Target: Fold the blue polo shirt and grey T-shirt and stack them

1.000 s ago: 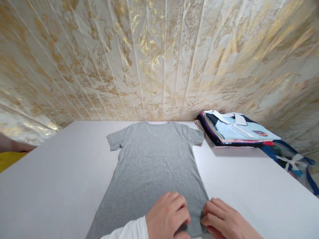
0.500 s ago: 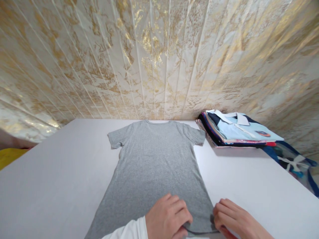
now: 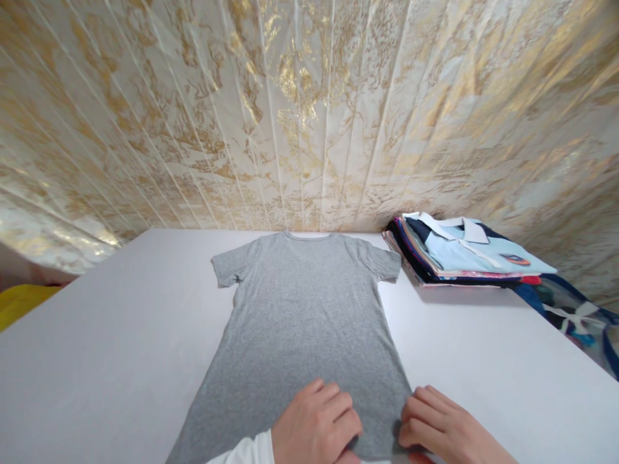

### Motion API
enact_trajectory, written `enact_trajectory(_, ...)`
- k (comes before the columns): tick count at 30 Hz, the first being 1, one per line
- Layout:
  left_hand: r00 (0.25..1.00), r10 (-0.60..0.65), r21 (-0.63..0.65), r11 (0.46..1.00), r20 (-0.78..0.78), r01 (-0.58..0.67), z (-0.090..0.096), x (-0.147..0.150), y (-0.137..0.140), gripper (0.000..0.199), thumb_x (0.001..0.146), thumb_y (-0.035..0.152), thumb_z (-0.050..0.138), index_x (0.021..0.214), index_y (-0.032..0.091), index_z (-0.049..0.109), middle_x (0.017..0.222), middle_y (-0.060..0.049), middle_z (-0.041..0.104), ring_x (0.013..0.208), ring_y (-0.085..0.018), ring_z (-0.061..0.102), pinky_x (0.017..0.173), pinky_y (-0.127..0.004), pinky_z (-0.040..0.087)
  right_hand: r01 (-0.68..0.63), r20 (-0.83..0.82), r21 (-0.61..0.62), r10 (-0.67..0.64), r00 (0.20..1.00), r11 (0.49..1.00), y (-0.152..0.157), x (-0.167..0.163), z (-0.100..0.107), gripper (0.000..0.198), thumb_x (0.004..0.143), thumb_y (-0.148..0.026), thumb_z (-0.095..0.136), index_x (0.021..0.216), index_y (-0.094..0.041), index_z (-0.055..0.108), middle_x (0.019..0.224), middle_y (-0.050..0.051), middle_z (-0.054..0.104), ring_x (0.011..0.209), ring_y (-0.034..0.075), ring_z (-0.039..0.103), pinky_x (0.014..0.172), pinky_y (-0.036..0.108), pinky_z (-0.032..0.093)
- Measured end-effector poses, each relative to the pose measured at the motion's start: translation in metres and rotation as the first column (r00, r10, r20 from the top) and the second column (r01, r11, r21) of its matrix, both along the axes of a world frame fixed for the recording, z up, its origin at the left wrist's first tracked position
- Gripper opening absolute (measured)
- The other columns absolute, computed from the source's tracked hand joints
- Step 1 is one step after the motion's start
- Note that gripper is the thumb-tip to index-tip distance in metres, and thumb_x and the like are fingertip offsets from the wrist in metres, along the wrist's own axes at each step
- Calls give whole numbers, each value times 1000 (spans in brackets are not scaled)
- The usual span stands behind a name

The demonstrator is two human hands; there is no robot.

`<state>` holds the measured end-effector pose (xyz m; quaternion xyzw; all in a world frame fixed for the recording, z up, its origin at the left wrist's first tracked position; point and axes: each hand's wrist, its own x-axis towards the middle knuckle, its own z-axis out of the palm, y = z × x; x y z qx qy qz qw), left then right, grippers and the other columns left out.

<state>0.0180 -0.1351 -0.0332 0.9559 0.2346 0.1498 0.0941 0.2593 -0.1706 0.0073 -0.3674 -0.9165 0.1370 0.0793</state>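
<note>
A grey short-sleeved T-shirt [image 3: 304, 322] lies spread flat on the white table [image 3: 111, 335], its neck toward the far edge and its sleeves out to both sides. Near the bottom of the view, my left hand [image 3: 316, 422] is closed on the shirt's lower hem, fingers curled. To its right, my right hand [image 3: 445, 425] grips the shirt at its lower right corner, fingers bent and pressed together. The lower left part of the hem runs out of view, and both thumbs are partly hidden.
A stack of folded clothes [image 3: 469, 251], topped by a light blue polo shirt, stands at the back right. Beside it, a clear bag with blue edging [image 3: 580, 316] hangs past the table's edge. Something yellow [image 3: 26, 303] shows at far left. A gold-patterned curtain [image 3: 300, 116] closes the back.
Both hands have shifted slightly left and the shirt's near hem has come lower, toward me. The view has moved a little.
</note>
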Motion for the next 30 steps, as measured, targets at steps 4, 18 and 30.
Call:
enact_trajectory(4, 1000, 14, -19, 1000, -24, -15, 5, -7, 0, 35, 72, 41, 78, 84, 20, 52, 81, 5, 56, 72, -15, 48, 61, -29, 29, -34, -41, 13, 34, 999, 999, 6, -20, -9, 8, 88, -28, 57, 83, -22, 56, 76, 1, 62, 69, 16, 53, 62, 27, 36)
enact_trajectory(18, 997, -73, 39, 997, 23, 72, 9, -32, 13, 13, 96, 26, 51, 107, 22, 56, 120, 1, 60, 107, -16, 51, 85, -29, 34, 63, -100, -121, -75, 992, 991, 41, -18, 3, 22, 93, -17, 39, 98, -24, 59, 93, 5, 61, 84, 16, 58, 72, 26, 45)
enact_trajectory(30, 996, 56, -94, 994, -68, -62, 6, -85, 18, 47, 99, 43, 30, 139, 19, 36, 150, -13, 31, 137, -25, 27, 105, -44, 30, 74, -84, 72, -68, 994, 995, 54, -28, -22, 46, 90, -34, 48, 135, -22, 45, 141, 12, 44, 129, 25, 40, 102, 43, 40)
